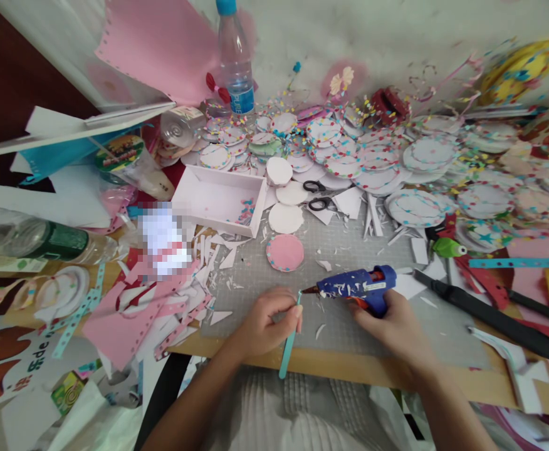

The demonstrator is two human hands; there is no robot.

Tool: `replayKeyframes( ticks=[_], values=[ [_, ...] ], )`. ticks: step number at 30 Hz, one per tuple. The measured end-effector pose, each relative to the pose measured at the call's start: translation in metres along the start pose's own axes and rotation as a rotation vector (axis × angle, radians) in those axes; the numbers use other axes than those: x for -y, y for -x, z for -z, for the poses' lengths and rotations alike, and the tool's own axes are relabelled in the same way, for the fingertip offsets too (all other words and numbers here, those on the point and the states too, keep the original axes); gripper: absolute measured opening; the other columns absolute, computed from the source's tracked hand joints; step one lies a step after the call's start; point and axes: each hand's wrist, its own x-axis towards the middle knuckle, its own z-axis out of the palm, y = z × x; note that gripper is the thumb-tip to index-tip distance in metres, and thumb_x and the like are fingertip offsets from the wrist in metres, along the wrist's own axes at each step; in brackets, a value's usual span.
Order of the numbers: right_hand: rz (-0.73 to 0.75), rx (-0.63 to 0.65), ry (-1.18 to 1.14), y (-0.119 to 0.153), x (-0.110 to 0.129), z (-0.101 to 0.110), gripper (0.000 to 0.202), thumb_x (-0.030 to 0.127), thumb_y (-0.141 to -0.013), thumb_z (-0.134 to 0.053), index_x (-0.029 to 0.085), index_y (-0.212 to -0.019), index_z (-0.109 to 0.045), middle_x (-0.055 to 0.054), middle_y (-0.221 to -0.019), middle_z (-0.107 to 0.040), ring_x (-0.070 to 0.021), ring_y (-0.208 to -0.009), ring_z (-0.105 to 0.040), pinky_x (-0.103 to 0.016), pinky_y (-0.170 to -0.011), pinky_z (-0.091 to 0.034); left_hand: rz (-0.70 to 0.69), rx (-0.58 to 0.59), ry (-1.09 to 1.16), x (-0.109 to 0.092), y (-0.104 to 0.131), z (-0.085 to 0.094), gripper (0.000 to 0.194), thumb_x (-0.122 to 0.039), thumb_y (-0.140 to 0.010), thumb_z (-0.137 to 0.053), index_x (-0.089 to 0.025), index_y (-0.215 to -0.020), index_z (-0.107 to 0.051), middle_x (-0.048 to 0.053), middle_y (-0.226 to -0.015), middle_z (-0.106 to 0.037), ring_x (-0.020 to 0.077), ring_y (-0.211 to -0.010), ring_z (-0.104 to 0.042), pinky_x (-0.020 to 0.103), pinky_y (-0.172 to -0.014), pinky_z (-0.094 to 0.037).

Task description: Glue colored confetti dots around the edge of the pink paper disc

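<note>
Over the near edge of a grey gridded mat (pixel 350 248), a slim turquoise strip (pixel 286 355) is pinched in the left hand (pixel 271 321), its far tip set, presumably for steady aim, at the nozzle (pixel 310 290) of a blue plastic glue gun (pixel 350 284) grasped in the right hand (pixel 391 327).

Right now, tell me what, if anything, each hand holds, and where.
Left hand: teal strip, near its far end. Right hand: glue gun, by its handle.

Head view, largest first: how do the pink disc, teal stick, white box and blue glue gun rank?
White box
Blue glue gun
Pink disc
Teal stick, partly covered by left hand
</note>
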Motion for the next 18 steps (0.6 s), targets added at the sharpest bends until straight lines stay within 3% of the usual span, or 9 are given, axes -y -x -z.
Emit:
replayKeyframes(
  ticks=[18],
  values=[
    [0.077, 0.018, 0.001, -0.0002, -0.0057, -0.0021, 0.022, 0.035, -0.058, -0.059, 0.021, -0.052, -0.045, 0.006, -0.045, -0.037, -0.0075, -0.042, -0.030, -0.021, -0.036, -0.026, -0.022, -0.009, -0.007, 0.0018, 0.0000, -0.0005, 0.043, -0.028, -0.096, -0.037, -0.018, -0.057, -0.049, 0.001, -0.058, -0.053, 0.0127, -0.062, -0.050, 0.027, -0.073, -0.040]
  ],
)
